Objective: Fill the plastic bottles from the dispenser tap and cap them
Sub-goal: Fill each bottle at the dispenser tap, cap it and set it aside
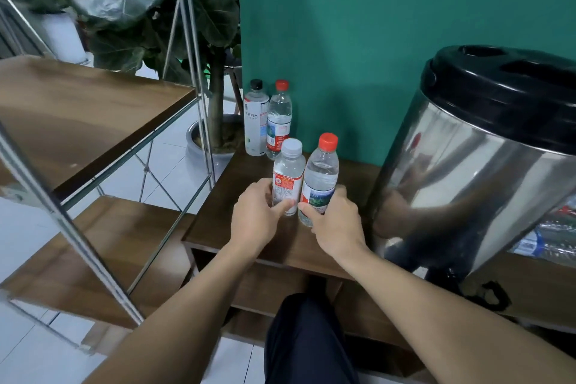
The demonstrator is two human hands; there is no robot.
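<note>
Clear plastic is catching the light on two bottles standing upright, side by side and nearly touching, on the dark wooden worktop [218,227]. The left hand [258,215] is curling round the white-capped bottle [288,176], which is wearing a red and white label, with the thumb lying across its lower front. The right hand [335,218] is gripping the red-capped bottle [321,178] low down, over its green and white label. Both caps are sitting on; how full either bottle is I cannot tell for sure, as the plastic is blurring against the backdrop.

Beyond the hands, near the green wall [374,25], two more capped bottles are standing together: a black-capped bottle [256,118] with a white wrap and another red-capped one [279,117] just beside it. To the right of the right hand, the shiny steel dispenser [467,165] with its black lid [505,87] is looming large, its black tap [489,294] hanging below the worktop edge. Left of the left hand, a metal-framed shelf [93,118] with wooden boards is standing before a leafy potted plant [199,19].
</note>
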